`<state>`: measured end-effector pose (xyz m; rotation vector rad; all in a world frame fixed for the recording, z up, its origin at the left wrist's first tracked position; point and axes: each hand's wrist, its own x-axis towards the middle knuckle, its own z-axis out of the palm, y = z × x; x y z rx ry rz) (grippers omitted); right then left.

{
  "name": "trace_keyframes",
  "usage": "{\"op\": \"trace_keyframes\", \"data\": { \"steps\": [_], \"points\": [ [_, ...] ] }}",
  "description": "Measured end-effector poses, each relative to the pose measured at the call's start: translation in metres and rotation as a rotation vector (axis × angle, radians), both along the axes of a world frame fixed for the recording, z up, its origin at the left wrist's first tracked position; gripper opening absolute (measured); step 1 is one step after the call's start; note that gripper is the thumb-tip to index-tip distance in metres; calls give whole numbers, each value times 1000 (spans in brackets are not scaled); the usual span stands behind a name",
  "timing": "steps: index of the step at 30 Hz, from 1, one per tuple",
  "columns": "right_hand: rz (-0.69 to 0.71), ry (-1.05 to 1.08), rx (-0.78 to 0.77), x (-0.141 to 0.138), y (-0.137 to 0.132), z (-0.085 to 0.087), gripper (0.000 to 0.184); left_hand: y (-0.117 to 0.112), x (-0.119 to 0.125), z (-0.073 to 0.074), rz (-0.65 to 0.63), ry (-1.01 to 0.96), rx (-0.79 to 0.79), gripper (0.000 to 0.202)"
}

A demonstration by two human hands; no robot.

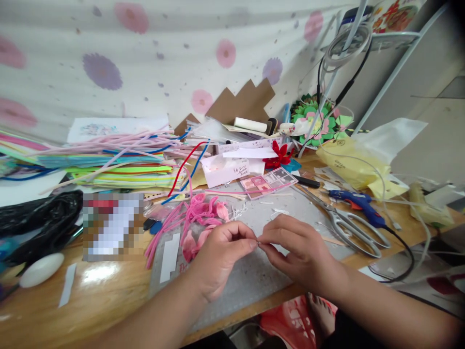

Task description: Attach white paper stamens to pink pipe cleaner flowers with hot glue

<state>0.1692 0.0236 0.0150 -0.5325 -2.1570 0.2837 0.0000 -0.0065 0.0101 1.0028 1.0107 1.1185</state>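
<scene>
My left hand [232, 247] and my right hand [296, 242] meet fingertip to fingertip above the grey cutting mat [214, 305]. Both are closed in a pinch at the same spot. Whatever lies between the fingertips is too small to make out; only a tiny dark bit shows there. Pink pipe-cleaner flowers [201, 211] with long stems lie on the mat just beyond my left hand. Cut white paper strips [170, 257] rest to the left of that hand. Large metal scissors [350, 228] lie to the right of my right hand.
A blue glue gun [358, 201] with a black cord lies at the right. Bundles of coloured pipe cleaners [119, 165] fill the back left. A makeup palette [269, 183], a red flower [279, 155] and a white paper box [225, 169] stand behind the hands.
</scene>
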Motion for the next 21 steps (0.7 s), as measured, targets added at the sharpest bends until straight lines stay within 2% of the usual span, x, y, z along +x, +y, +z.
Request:
{"op": "trace_keyframes", "data": {
  "steps": [6,13,19,21],
  "points": [
    [20,67,-137,2,0,6,15,2,-1,-4,83,-60,-14,10],
    [-26,134,-446,9,1,12,11,0,-1,-2,-5,-174,-20,11],
    [36,287,-848,9,0,8,9,1,-2,0,-8,-163,18,9],
    [61,336,-936,9,1,3,9,0,-1,0,-31,-129,16,9]
  ]
}}
